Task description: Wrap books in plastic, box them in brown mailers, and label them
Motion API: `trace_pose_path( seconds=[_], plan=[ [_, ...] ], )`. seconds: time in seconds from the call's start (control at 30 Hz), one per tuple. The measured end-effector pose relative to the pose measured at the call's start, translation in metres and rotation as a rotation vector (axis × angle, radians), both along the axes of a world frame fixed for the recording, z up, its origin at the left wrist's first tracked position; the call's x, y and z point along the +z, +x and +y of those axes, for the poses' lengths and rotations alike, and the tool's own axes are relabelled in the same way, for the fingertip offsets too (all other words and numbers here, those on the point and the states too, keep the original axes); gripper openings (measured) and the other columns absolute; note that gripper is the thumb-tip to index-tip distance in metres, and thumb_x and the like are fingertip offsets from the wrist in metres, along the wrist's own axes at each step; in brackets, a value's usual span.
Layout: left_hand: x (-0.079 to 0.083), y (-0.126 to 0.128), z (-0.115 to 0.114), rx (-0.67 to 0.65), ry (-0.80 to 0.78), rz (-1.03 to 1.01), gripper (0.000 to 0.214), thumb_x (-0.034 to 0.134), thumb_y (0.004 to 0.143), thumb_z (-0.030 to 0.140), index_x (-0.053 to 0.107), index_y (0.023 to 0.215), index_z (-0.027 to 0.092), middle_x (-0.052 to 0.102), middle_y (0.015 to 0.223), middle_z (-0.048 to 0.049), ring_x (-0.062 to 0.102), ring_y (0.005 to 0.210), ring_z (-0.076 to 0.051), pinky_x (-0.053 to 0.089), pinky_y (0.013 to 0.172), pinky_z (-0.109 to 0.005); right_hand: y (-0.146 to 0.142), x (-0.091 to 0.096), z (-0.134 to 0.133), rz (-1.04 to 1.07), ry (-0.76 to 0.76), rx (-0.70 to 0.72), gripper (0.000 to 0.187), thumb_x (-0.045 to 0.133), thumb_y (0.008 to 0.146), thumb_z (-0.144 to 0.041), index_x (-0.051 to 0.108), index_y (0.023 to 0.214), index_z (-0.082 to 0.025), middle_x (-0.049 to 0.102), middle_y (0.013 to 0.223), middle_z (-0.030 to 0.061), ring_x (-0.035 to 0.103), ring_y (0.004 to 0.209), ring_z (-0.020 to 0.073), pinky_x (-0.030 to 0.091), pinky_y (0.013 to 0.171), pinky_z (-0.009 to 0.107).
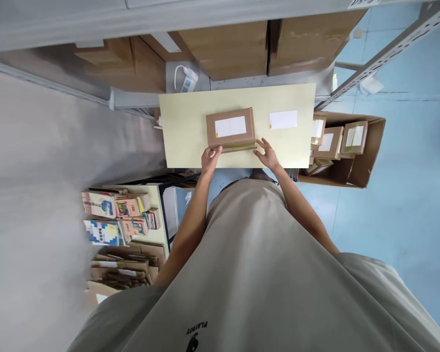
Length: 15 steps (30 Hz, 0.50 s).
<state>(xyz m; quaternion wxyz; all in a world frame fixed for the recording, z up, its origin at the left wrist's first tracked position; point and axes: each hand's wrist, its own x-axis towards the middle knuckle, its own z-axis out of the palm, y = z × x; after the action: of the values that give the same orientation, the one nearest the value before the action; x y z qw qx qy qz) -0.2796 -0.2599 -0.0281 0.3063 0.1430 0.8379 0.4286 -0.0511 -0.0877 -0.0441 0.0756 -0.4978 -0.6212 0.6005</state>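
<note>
A small brown cardboard box (211, 128) lies on the cream tabletop (183, 124), with a white label (230, 126) on its top and tape along its near side. My left hand (209, 161) is at the near left corner, its thumb and fingers closed on the box's edge. By the near right corner, my right hand (267, 155) has its fingers apart, the fingertips at or just beside the box; contact is hard to make out. A loose white label sheet (283, 120) lies flat to the right of the box.
Large cartons (227, 51) stand on the grey shelf behind the table, near a white power strip (189, 79). On the right, an open carton (372, 151) holds several labelled boxes. Books (102, 232) and flattened cardboard (124, 266) fill a rack at the left.
</note>
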Motion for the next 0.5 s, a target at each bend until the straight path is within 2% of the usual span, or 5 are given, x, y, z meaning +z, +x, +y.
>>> trace_pose_path(
  seconds=[0.13,0.23,0.3,0.37,0.5],
  plan=[
    [0.015,0.028,-0.011,0.075,0.074,0.017,0.041,0.097,0.094,0.049,0.083,0.123,0.023,0.078,0.135,-0.0148,0.079,0.136,-0.029,0.066,0.116,-0.037,0.035,0.027,-0.008,0.083,0.14,-0.115,0.057,0.068,0.113,-0.058,0.082,0.153,-0.019,0.078,0.162,0.0198,0.079,0.143,0.031,0.065,0.125,0.05],
    [0.014,0.056,-0.018,0.074,0.077,0.007,0.038,0.095,0.098,0.052,0.083,0.118,0.021,0.078,0.126,-0.0139,0.081,0.129,-0.029,0.067,0.113,-0.036,0.063,0.044,-0.023,-0.034,0.206,-0.163,0.056,0.065,0.114,-0.064,0.089,0.139,-0.02,0.086,0.146,0.0186,0.082,0.136,0.0331,0.066,0.123,0.048],
    [0.009,0.075,-0.025,0.089,0.055,-0.012,0.039,0.093,0.1,0.054,0.082,0.118,0.02,0.08,0.116,-0.0118,0.083,0.12,-0.027,0.067,0.112,-0.037,0.08,0.048,-0.038,-0.094,0.187,-0.176,0.058,0.069,0.111,-0.067,0.09,0.137,-0.019,0.089,0.139,0.018,0.085,0.131,0.0347,0.068,0.121,0.05],
    [0.003,0.092,-0.034,0.108,0.06,-0.03,0.04,0.09,0.102,0.055,0.08,0.119,0.021,0.083,0.113,-0.0106,0.083,0.117,-0.026,0.066,0.113,-0.038,0.093,0.048,-0.055,-0.115,0.145,-0.196,0.064,0.071,0.109,-0.069,0.086,0.145,-0.017,0.089,0.139,0.0183,0.087,0.124,0.0345,0.069,0.118,0.051],
    [-0.001,0.114,-0.05,0.115,0.099,-0.044,0.035,0.079,0.108,0.056,0.079,0.115,0.022,0.086,0.125,-0.0133,0.083,0.122,-0.026,0.064,0.114,-0.038,0.106,0.044,-0.079,-0.13,0.134,-0.199,0.061,0.07,0.111,-0.06,0.08,0.152,-0.017,0.088,0.143,0.0174,0.088,0.125,0.0305,0.069,0.116,0.045]
  ],
)
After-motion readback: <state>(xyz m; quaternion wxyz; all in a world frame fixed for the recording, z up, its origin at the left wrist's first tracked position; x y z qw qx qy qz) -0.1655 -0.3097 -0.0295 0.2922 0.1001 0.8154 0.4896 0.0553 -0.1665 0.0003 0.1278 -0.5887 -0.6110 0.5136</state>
